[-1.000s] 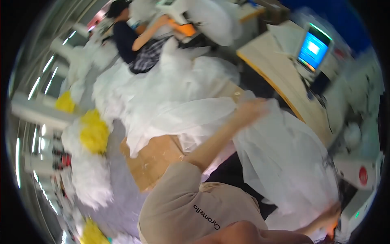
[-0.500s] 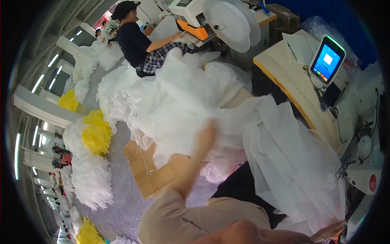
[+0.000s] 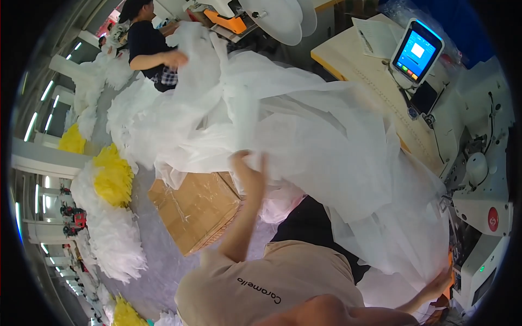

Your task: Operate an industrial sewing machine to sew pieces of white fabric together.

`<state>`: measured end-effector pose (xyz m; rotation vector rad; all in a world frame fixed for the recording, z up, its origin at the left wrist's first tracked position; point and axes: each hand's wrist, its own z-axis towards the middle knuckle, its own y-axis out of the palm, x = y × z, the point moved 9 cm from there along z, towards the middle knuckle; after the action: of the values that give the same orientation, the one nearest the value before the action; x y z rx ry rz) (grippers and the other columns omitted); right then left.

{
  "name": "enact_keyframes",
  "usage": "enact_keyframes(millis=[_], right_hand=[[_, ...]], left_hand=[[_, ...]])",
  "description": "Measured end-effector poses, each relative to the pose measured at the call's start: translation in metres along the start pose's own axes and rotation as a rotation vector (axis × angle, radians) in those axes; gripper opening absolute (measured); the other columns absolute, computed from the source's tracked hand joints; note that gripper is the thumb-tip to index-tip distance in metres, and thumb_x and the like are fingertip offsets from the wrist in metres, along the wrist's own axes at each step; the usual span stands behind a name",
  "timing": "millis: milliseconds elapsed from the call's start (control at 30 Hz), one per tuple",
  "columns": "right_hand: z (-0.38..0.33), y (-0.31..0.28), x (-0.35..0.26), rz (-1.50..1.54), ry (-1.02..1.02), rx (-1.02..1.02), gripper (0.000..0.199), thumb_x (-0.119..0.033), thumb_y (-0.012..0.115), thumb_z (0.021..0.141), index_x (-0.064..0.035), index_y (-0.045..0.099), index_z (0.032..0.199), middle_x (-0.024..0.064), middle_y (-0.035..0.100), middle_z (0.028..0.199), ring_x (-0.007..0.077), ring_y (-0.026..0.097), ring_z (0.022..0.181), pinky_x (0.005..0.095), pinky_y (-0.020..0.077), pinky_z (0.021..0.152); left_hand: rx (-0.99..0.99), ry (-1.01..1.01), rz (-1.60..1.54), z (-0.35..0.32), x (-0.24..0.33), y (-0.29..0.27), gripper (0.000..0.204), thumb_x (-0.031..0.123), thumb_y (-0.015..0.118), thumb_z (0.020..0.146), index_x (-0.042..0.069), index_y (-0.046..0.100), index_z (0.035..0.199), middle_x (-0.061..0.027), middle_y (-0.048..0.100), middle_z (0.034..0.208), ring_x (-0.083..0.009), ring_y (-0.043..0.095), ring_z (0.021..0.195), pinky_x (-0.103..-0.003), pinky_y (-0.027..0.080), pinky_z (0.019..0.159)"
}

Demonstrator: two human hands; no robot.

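Observation:
A large heap of sheer white fabric (image 3: 321, 141) spreads across the middle and runs down to the right, over my lap to the machine. My left hand (image 3: 250, 171) is raised against the near edge of the fabric, thumb and fingers apart, slightly blurred. At the far lower right, my right hand (image 3: 441, 281) lies at the fabric's edge beside the white sewing machine (image 3: 483, 209). Its fingers are too small and partly hidden to make out. Pink fabric (image 3: 281, 204) shows beneath the white layers near my leg.
A cardboard box (image 3: 198, 209) stands on the floor at my left. To the right is a worktable (image 3: 359, 65) with a lit screen (image 3: 418, 51). Beyond the heap, a co-worker (image 3: 149, 49) sits by another machine (image 3: 228, 22). White and yellow fabric piles (image 3: 113, 176) line the left.
The white fabric has lifted and spread wider to the right. My left hand has moved left and its fingers have come apart. The box is more exposed, and the co-worker's arm has shifted.

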<state>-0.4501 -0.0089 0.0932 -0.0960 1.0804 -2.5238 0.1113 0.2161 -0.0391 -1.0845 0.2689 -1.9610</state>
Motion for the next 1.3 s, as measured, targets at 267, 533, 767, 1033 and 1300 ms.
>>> enact_keyframes(millis=[267, 533, 767, 1033, 1300], right_hand=[[-0.069, -0.014, -0.009, 0.186, -0.126, -0.554, 0.042, -0.032, 0.059, 0.086, 0.0000, 0.057, 0.113, 0.0137, 0.060, 0.108, 0.0222, 0.060, 0.098, 0.0289, 0.0471, 0.084], [0.033, 0.100, -0.269, 0.463, -0.399, -0.755, 0.058, -0.045, 0.067, 0.074, -0.0011, 0.057, 0.110, 0.0157, 0.058, 0.107, 0.0255, 0.058, 0.097, 0.0381, 0.0457, 0.083], [-0.045, 0.248, -0.526, 0.449, -0.740, -0.728, 0.024, -0.027, 0.061, 0.079, -0.0071, 0.061, 0.093, 0.0064, 0.062, 0.089, 0.0249, 0.057, 0.089, 0.0393, 0.0435, 0.077], [0.041, 0.175, -0.375, 1.257, -0.008, -0.710, 0.005, -0.009, 0.055, 0.088, -0.0044, 0.053, 0.086, 0.0040, 0.056, 0.075, 0.0126, 0.049, 0.064, 0.0280, 0.0394, 0.059], [0.039, 0.135, -0.227, 1.289, 0.491, -0.552, 0.010, -0.013, 0.051, 0.093, -0.0029, 0.051, 0.092, -0.0011, 0.052, 0.078, 0.0076, 0.045, 0.068, 0.0212, 0.0376, 0.065]], left_hand=[[-0.936, -0.350, -0.982, -0.006, -0.061, 0.097, 0.041, 0.029, 0.058, 0.088, -0.001, 0.049, 0.115, -0.0136, 0.057, 0.107, -0.0252, 0.056, 0.098, -0.035, 0.047, 0.082], [-1.382, 0.288, -0.911, -0.186, 0.114, 0.061, 0.053, 0.028, 0.053, 0.085, -0.003, 0.040, 0.126, -0.0237, 0.054, 0.111, -0.0355, 0.053, 0.101, -0.042, 0.042, 0.084], [-1.710, -0.042, -0.787, -0.250, 0.124, 0.076, 0.031, 0.019, 0.051, 0.086, 0.000, 0.050, 0.110, -0.0229, 0.058, 0.088, -0.0397, 0.056, 0.090, -0.040, 0.043, 0.077], [-0.974, 0.808, -0.614, 0.029, 0.167, -0.011, 0.019, 0.005, 0.064, 0.074, 0.003, 0.063, 0.093, -0.0106, 0.061, 0.091, -0.0245, 0.060, 0.082, -0.036, 0.047, 0.070], [-2.494, 0.854, -0.984, -0.085, 0.295, 0.001, 0.024, 0.001, 0.064, 0.069, 0.003, 0.063, 0.093, -0.0062, 0.056, 0.086, -0.0210, 0.057, 0.085, -0.033, 0.045, 0.069]])
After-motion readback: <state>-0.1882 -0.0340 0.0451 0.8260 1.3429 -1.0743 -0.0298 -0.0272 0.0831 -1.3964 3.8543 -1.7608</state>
